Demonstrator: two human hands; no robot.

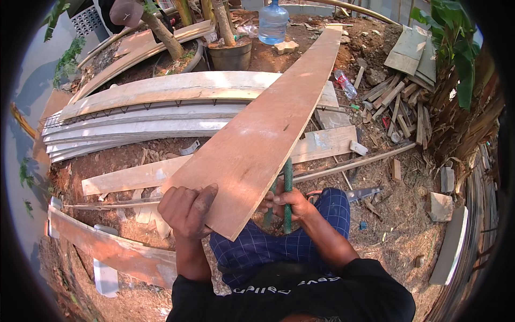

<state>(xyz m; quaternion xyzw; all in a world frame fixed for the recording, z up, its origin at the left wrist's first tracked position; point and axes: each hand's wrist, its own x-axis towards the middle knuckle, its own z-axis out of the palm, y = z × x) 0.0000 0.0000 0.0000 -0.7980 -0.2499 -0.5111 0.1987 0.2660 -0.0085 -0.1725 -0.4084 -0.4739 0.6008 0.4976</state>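
A long, tapering plywood board (pixel 257 134) slants across the middle, its wide end near me and its narrow end far off. My left hand (pixel 189 210) is closed round the near left corner of this board, thumb on top. Below the board's right edge, my right hand (pixel 289 205) is closed at a green, rough-surfaced rod (pixel 288 177). Beside it a second green rod (pixel 270 206) shows in part; the board hides the upper ends of both. A handsaw (pixel 365 193) lies on the ground by my right knee, its orange handle partly covered by my leg.
Long white-faced boards (pixel 145 126) are stacked at the left. Cut wood strips (pixel 394 102) and panels pile up at the far right. A blue water jug (pixel 273 24) and a black plant pot (pixel 230 55) stand at the back. A stained board (pixel 118 249) lies near left.
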